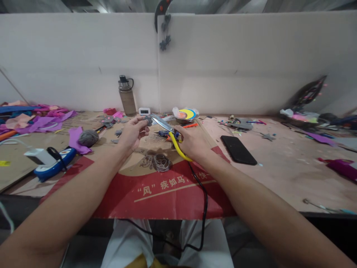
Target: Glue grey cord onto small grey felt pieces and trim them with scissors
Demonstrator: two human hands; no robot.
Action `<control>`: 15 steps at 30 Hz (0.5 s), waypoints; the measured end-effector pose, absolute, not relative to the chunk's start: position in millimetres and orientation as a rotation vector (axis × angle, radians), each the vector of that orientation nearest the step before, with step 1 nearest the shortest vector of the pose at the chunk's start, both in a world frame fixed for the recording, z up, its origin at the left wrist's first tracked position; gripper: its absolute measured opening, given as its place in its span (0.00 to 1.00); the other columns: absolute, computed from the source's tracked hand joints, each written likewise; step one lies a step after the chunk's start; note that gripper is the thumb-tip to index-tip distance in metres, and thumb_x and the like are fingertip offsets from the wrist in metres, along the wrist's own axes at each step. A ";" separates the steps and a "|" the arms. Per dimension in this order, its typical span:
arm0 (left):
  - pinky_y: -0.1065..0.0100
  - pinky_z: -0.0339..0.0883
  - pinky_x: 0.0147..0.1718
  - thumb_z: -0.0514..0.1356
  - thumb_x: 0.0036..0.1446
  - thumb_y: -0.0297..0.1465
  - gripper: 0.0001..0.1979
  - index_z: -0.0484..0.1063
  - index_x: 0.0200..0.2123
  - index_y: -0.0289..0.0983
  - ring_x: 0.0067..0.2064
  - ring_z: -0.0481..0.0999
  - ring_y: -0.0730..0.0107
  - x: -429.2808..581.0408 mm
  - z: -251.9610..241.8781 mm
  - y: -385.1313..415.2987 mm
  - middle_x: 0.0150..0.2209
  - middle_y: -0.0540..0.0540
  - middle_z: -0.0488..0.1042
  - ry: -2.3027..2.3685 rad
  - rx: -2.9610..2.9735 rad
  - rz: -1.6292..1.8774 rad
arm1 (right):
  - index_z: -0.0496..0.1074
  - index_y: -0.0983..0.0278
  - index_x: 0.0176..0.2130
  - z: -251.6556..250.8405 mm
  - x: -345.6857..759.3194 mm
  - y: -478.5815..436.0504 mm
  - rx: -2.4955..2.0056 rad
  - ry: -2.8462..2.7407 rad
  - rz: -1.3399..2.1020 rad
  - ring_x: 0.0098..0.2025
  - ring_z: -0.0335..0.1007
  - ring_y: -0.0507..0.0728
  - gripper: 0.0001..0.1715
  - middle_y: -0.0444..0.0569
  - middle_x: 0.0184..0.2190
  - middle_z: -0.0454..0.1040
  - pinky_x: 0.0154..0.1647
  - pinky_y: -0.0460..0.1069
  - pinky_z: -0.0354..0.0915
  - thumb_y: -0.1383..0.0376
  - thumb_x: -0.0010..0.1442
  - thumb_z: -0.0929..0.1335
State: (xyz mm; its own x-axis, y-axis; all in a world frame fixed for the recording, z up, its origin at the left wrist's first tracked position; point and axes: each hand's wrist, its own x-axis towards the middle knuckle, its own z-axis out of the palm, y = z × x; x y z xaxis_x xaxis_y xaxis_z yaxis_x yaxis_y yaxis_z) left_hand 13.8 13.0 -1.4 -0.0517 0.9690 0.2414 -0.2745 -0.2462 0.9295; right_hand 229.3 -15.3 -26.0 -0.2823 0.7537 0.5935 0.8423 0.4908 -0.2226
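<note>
My right hand [192, 143] grips yellow-handled scissors [167, 128], whose steel blades point up-left toward my left hand. My left hand [134, 132] pinches a small grey felt piece [148, 120] at the blade tips. Both hands hover above a red and brown cardboard sheet [156, 193] on the table. A loose pile of grey felt rings [157, 162] lies on the cardboard just below my hands.
A black phone [238, 149] lies right of my hands. A water bottle [127, 96], small timer [144, 111] and metal bowl [185, 115] stand behind. Purple and pink felt scraps [39, 121] heap at left, beside a grey yarn ball [87, 137]. A black cable [205, 208] drops off the front edge.
</note>
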 end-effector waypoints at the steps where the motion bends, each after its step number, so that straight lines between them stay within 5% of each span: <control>1: 0.75 0.63 0.20 0.66 0.45 0.27 0.10 0.72 0.33 0.35 0.23 0.69 0.79 13.8 -1.8 13.2 0.28 0.49 0.74 0.862 1.163 1.518 | 0.71 0.60 0.53 -25.4 229.4 -15.7 -1.305 -2.085 -0.166 0.27 0.63 0.54 0.22 0.50 0.28 0.75 0.27 0.49 0.48 0.64 0.59 0.65; 15: 0.78 0.56 0.18 0.61 0.47 0.23 0.10 0.72 0.36 0.32 0.21 0.62 0.82 12.4 9.2 6.0 0.25 0.50 0.69 0.525 1.035 1.309 | 0.74 0.63 0.48 -20.6 233.0 -15.7 -1.248 -1.986 -0.026 0.28 0.68 0.56 0.20 0.52 0.31 0.78 0.28 0.48 0.53 0.57 0.59 0.67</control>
